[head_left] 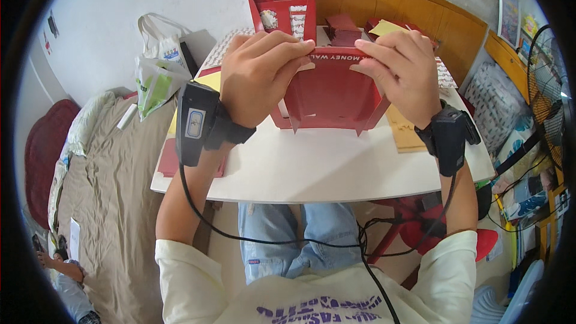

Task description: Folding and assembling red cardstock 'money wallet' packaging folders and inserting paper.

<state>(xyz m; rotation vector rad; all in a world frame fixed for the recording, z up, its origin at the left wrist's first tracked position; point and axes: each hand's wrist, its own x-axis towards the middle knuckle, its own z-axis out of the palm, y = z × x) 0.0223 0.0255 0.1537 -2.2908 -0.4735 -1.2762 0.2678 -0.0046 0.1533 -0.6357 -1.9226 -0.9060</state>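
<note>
A red cardboard box (333,105), partly folded with printing along its upper edge, stands over the white table in front of me. My left hand (258,75) pinches its upper left corner between thumb and fingers. At the opposite upper corner, my right hand (405,69) grips the same edge in a similar pinch. Two pointed flaps hang at the box's near lower edge. Each wrist carries a strapped black device, and parts of the box's sides are hidden behind my hands.
Behind the work stands another red box (257,1). Red card pieces (343,24) and a yellow sheet (387,27) lie nearby. Brown cardboard (409,133) rests at right, red cards (170,159) at left. A black cable (240,237) crosses my lap. A fan (547,87) stands right; another person (69,273) is lower left.
</note>
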